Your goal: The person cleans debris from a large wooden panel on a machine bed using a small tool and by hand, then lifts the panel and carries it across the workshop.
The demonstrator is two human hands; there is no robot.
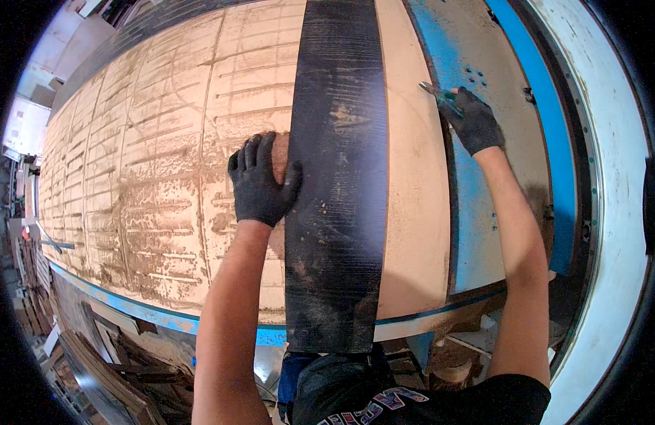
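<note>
The long dark panel (338,177) lies lengthwise from twelve to six o'clock on the dusty, grooved surface (157,177). The gloved left hand (260,180) rests at its nine o'clock edge, grip spread apart and pressing the panel. At two o'clock, the gloved right hand (472,120) has its grip clamped on a slim green-handled tool (441,95) over the blue machine frame (476,234).

left hand (260,180) — gloved, pressed flat | right hand (472,120) — gloved, grip closed

A single head-worn fisheye camera looked steeply down, close over the dusty grooved wooden desk (164,177), forearms entering from the lower edge.
</note>
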